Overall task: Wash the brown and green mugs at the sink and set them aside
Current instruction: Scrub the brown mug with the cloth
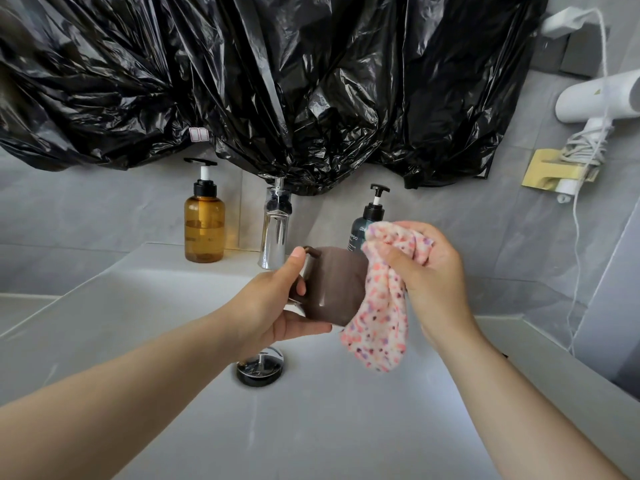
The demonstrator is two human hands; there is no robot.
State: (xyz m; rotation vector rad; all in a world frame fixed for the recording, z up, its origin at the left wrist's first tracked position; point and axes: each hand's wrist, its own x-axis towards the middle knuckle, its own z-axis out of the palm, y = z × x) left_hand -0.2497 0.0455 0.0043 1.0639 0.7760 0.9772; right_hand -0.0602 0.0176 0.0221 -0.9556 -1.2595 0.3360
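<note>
one mug [334, 284], one cloth [381, 306], two bottles [204, 230]. your left hand [277, 306] grips the mug's handle; your right hand [429, 271] pinches the cloth against it.

Both bare forearms in from below. Grip: left hand [277, 306] holds brown mug [337, 289] at the handle, fingers seemingly through it, partly hidden; right hand [427, 271] bunches pink cloth [379, 313] — thumb on top.

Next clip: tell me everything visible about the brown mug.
The brown mug looks like matte ceramic, with a loop handle on its left side. It is held over the white sink. The left hand grips it at the handle; a pink speckled cloth, held by the right hand, touches its right side. Its opening is hidden.
</note>
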